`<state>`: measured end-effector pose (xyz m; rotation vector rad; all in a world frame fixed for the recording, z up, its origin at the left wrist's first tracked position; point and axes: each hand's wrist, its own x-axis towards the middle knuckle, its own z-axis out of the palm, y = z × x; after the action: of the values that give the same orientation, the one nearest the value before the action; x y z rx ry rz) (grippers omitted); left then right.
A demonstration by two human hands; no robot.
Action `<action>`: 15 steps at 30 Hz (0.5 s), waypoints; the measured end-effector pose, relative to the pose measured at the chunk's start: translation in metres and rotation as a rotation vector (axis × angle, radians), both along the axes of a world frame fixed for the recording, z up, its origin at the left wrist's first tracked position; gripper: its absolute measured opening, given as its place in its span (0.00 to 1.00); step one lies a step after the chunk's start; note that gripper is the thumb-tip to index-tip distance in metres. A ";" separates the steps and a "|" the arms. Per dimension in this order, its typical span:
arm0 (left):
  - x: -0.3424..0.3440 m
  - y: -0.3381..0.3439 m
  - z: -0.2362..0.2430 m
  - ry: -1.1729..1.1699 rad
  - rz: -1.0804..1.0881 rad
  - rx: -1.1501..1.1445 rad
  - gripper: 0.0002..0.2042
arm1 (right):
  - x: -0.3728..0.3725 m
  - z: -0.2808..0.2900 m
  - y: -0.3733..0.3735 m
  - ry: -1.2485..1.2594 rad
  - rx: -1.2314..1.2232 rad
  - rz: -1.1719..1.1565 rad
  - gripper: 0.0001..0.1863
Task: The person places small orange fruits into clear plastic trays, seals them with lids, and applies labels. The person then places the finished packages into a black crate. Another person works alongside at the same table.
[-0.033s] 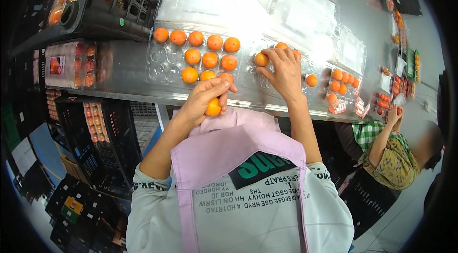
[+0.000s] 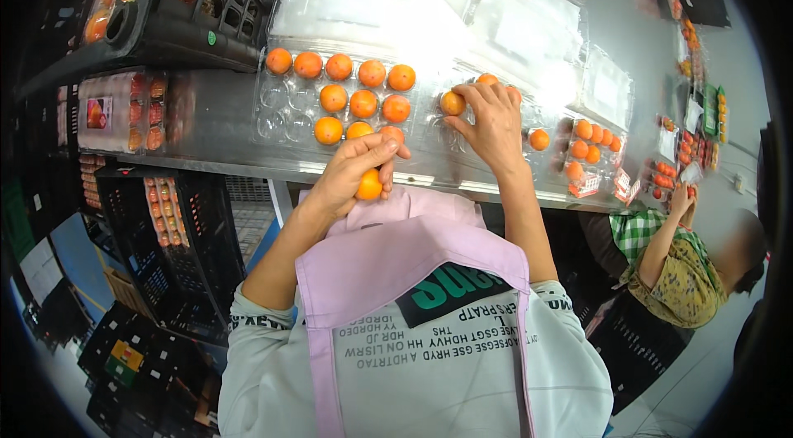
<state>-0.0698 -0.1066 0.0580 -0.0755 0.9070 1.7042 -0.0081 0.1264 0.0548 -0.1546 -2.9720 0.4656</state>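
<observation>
My left hand (image 2: 351,174) is closed around a round orange fruit (image 2: 368,186) just over the table's near edge. Beyond it lies a clear plastic tray (image 2: 277,120) with several such fruits in its cups; some cups at its left hold none. My right hand (image 2: 489,120) reaches over a second clear tray (image 2: 435,116), thumb and fingers at a round orange fruit (image 2: 452,103). More fruits show behind that hand, partly hidden by the fingers. Another orange fruit (image 2: 538,139) sits to the right of my wrist.
A black crate (image 2: 190,17) of fruit stands at the upper left, near a filled clear pack (image 2: 120,112). Clear plastic lids (image 2: 529,25) cover the table's far part. Smaller fruit packs (image 2: 593,145) lie at the right. Further right, a person (image 2: 677,273) works at the same table.
</observation>
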 end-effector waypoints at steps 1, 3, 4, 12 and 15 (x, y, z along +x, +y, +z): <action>0.000 0.001 0.001 0.001 0.012 -0.017 0.14 | -0.001 0.000 0.001 -0.010 -0.012 0.005 0.22; 0.000 0.001 0.001 0.000 0.011 -0.024 0.13 | -0.002 0.002 0.003 -0.020 -0.022 0.010 0.20; 0.001 0.001 0.001 -0.001 0.010 -0.028 0.13 | -0.003 0.002 0.003 -0.025 -0.027 0.013 0.20; 0.006 -0.003 0.002 0.018 0.030 -0.054 0.12 | -0.001 0.012 0.002 -0.059 -0.153 -0.076 0.17; 0.009 0.000 0.001 0.070 0.010 -0.071 0.13 | 0.008 0.020 -0.003 -0.123 -0.577 -0.182 0.19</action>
<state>-0.0611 -0.1069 0.0587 -0.0685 1.0208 1.6927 -0.0001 0.1237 0.0750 -0.5170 -2.8046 1.3106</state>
